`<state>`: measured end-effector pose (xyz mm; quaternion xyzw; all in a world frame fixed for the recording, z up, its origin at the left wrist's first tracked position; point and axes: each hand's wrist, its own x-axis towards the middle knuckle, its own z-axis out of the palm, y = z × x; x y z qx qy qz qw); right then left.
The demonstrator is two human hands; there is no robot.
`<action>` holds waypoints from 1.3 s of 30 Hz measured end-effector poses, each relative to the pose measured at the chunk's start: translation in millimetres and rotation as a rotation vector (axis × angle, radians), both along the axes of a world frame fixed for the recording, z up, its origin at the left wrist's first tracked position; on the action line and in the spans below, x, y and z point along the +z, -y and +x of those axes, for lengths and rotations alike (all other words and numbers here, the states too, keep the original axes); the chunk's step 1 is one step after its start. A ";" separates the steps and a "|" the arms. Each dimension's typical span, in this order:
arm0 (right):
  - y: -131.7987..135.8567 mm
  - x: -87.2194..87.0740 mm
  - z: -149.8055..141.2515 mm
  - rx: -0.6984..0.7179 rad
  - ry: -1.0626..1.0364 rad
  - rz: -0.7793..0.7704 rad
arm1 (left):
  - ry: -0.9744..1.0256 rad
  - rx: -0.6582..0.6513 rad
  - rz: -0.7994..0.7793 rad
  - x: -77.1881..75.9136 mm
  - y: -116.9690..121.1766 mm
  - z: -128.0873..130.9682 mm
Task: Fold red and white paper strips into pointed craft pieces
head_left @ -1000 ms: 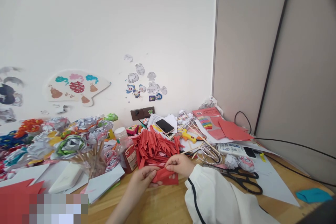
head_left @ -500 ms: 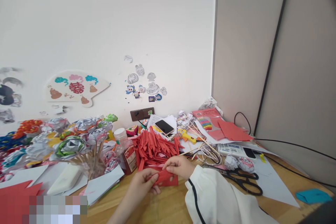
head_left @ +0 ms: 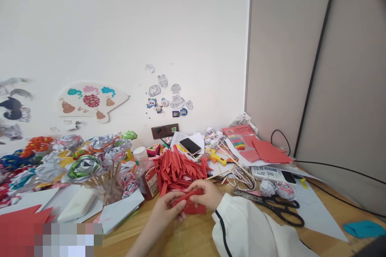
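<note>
Left hand (head_left: pixel 170 208), nearly closed, pinches red paper (head_left: pixel 193 204) at its left edge; paper sits low over bench (head_left: pixel 187 237), in front of folded red strips (head_left: pixel 177 168) (big messy pile). Right hand (head_left: pixel 206 196), fingers curled, pinches its upper right part; black scissors (head_left: pixel 280 204) lie farther right.

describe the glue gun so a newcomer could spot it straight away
Find the white wall socket strip, then the black-screened phone below and right of it. Just right of the phone lies the glue gun, bright yellow among pale sticks and papers.
</note>
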<state>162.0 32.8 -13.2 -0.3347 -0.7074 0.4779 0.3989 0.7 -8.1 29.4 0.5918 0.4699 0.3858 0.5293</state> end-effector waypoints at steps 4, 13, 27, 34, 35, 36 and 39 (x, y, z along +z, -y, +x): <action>-0.1 2.6 0.8 0.026 -0.027 -0.027 | 0.038 0.033 -0.015 0.0 -0.5 -1.2; -0.1 5.4 -0.6 0.137 -0.137 -0.139 | 0.169 0.066 -0.167 -1.4 -2.5 -9.8; -2.1 2.6 -0.8 0.131 -0.132 -0.229 | 0.165 0.094 -0.063 -9.5 -9.6 -11.6; 1.2 0.8 -6.8 0.112 -0.196 -0.287 | 0.343 0.270 -0.107 -14.2 -13.4 -9.8; 2.4 1.5 -7.8 0.115 -0.206 -0.305 | 0.370 0.293 -0.117 -14.3 -13.3 -9.1; 3.6 2.3 -8.5 0.123 -0.204 -0.325 | 0.388 0.308 -0.122 -14.2 -13.1 -8.6; 5.4 3.8 -8.9 0.174 -0.135 -0.372 | 0.394 0.312 -0.119 -13.1 -12.5 -8.0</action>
